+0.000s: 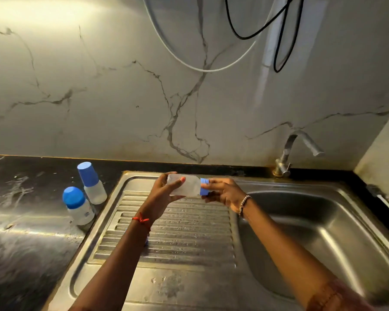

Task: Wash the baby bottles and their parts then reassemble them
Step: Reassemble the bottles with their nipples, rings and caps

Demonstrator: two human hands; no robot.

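A baby bottle point(185, 185), clear-bodied and lying sideways, is held in the air above the far edge of the steel sink unit point(189, 277), between the person's two hands.

That sink unit is the largest thing in view: its ribbed draining board point(177, 232) fills the middle, and the deep basin point(312, 239) lies at 3 o'clock from it. The dark stone counter point(20, 221) runs off at 9 o'clock, and a veined marble wall point(99, 97) rises at 12 o'clock. A bent metal tap point(294, 151) stands at the back of the basin, at about 1 o'clock from the held bottle.

On the counter, at 9 o'clock from the held bottle and just beside the sink's left rim, stand two more bottles. The farther one point(92, 184) carries a tall blue cap and leans slightly; the nearer one point(78, 206) has a rounded blue cap and stands just in front of it, at its 7 o'clock.

The left hand point(164, 194) is curled around the base end of the held bottle, thumb across the front and fingers behind. The right hand point(222, 191) closes its fingertips on the blue collar point(204, 187) at the bottle's neck, the other fingers loosely spread. A red thread point(142, 220) circles the left wrist and a beaded bracelet point(244, 205) the right.
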